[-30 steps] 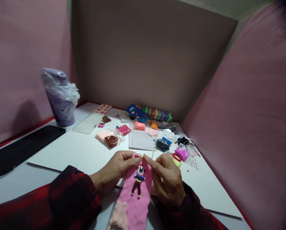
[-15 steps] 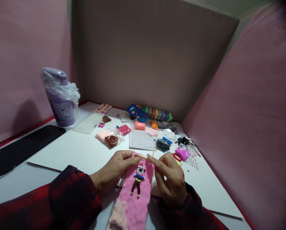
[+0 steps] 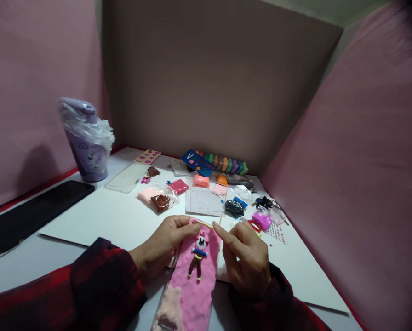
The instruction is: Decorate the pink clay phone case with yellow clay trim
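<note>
A long flat piece covered in pink clay (image 3: pixel 201 294) stands tilted toward me, with a peach and brown patch at its lower left. On it is a small clay figure (image 3: pixel 197 257) with a white face, blue middle and brown legs. My left hand (image 3: pixel 168 241) grips the upper left edge, thumb on the front. A thin yellow clay strip (image 3: pixel 204 224) lies along the top edge. My right hand (image 3: pixel 245 253) has its index fingertip at the strip's right end by the top right corner; its other fingers are curled.
Beyond the hands lie a lined paper (image 3: pixel 205 201), bagged clays such as a black one (image 3: pixel 234 207), and a blue decorated case (image 3: pixel 198 162). A purple bottle (image 3: pixel 90 147) and a black phone (image 3: pixel 37 211) are at left.
The pink piece has shifted slightly left and up at its lower part. My right index finger now rests a little further right, and more of the yellow strip lies against the top edge.
</note>
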The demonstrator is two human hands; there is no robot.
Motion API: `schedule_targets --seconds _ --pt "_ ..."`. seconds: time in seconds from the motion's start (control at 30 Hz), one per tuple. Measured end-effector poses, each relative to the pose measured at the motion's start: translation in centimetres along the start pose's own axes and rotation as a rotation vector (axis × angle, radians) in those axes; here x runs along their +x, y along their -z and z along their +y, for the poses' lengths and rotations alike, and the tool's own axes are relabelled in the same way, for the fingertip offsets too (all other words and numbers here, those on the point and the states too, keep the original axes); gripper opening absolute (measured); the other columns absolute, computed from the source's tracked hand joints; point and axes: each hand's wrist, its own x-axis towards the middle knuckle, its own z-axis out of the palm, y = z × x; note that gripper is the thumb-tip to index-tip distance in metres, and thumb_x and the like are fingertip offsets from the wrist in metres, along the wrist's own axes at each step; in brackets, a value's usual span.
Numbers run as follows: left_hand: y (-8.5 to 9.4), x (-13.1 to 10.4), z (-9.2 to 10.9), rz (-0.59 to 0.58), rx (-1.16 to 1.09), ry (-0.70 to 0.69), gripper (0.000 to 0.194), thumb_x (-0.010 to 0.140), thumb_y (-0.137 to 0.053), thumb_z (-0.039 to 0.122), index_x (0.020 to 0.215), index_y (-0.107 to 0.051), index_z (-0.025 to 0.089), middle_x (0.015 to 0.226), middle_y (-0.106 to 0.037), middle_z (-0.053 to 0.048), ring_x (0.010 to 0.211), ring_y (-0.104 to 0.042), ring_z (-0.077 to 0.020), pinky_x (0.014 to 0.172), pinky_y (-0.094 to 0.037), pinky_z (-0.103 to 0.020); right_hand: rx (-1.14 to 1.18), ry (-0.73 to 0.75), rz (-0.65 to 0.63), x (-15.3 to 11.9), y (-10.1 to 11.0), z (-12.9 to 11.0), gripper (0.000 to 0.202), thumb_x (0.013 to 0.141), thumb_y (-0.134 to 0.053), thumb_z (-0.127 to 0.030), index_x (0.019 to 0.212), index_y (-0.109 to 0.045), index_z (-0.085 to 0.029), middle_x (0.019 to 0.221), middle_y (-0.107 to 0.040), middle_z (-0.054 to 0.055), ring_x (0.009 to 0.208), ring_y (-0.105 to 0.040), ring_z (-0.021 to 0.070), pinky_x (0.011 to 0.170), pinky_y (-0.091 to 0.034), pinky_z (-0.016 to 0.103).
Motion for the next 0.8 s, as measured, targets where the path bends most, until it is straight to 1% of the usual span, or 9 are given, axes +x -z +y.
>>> schedule_targets --seconds 0.1,0.2,0.3,0.43,0.53,0.7,0.8 --pt "-0.03 -0.09 0.19 -0.003 0.008 0.01 0.026 0.075 -0.069 0.029 0.093 -0.07 0.011 0.076 -0.069 -0.009 0.069 -0.061 -0.0158 0.07 -0.047 -0.026 -0.045 0.064 -0.023 -0.05 -0.11 0.06 0.042 0.082 -0.051 -0.007 0.119 -0.06 -0.023 0.061 -0.039 -0.001 0.058 -0.039 0.0135 0.054 -0.031 0.028" --pt "-0.11 -0.15 0.31 -0.008 0.019 0.002 0.025 0.074 -0.069 0.029 0.092 -0.071 0.011 0.075 -0.068 -0.009 0.066 -0.06 -0.015 0.072 -0.047 -0.027 -0.091 0.111 -0.051 0.09 -0.18 -0.09 0.039 0.082 -0.053 -0.008 0.117 -0.061 -0.021 0.061 -0.041 -0.001 0.059 -0.038 0.0139 0.054 -0.029 0.028" --pt "-0.12 -0.11 0.27 -0.009 0.022 -0.005 0.025 0.074 -0.069 0.03 0.09 -0.071 0.011 0.075 -0.068 -0.008 0.066 -0.059 -0.0146 0.072 -0.047 -0.027 -0.088 0.106 -0.047 0.26 -0.07 -0.21 0.037 0.082 -0.053 -0.008 0.115 -0.062 -0.021 0.061 -0.04 -0.001 0.058 -0.038 0.0139 0.053 -0.029 0.028" --pt "-0.01 0.02 0.08 0.01 0.008 0.002 0.024 0.074 -0.07 0.029 0.089 -0.071 0.01 0.074 -0.068 -0.009 0.069 -0.061 -0.0163 0.069 -0.047 -0.026 -0.019 0.089 0.002 0.5 0.26 -0.26 0.043 0.079 -0.05 -0.002 0.117 -0.061 -0.02 0.059 -0.039 -0.002 0.056 -0.038 0.0127 0.052 -0.029 0.027" --pt "0.06 0.05 -0.03 0.008 0.002 -0.01 0.024 0.074 -0.07 0.03 0.088 -0.07 0.01 0.075 -0.068 -0.009 0.071 -0.061 -0.0169 0.069 -0.047 -0.026 -0.013 0.081 0.03 0.51 0.31 -0.19 0.044 0.079 -0.049 -0.002 0.117 -0.061 -0.021 0.058 -0.039 -0.002 0.054 -0.038 0.0121 0.051 -0.028 0.026" --pt "0.04 -0.02 -0.01 0.013 0.002 0.002 0.025 0.072 -0.071 0.031 0.087 -0.07 0.011 0.074 -0.068 -0.008 0.067 -0.061 -0.0157 0.066 -0.048 -0.025 -0.063 0.095 -0.024 0.03 -0.08 0.15 0.045 0.08 -0.05 -0.005 0.12 -0.059 -0.022 0.059 -0.039 -0.002 0.056 -0.039 0.0131 0.054 -0.031 0.027" --pt "0.02 0.0 0.02 0.016 0.006 0.001 0.026 0.073 -0.071 0.03 0.09 -0.07 0.011 0.075 -0.068 -0.008 0.07 -0.062 -0.0164 0.068 -0.048 -0.025 -0.064 0.086 -0.045 -0.05 -0.15 0.19 0.045 0.08 -0.05 -0.004 0.12 -0.059 -0.022 0.059 -0.039 -0.002 0.057 -0.039 0.0136 0.054 -0.031 0.028"
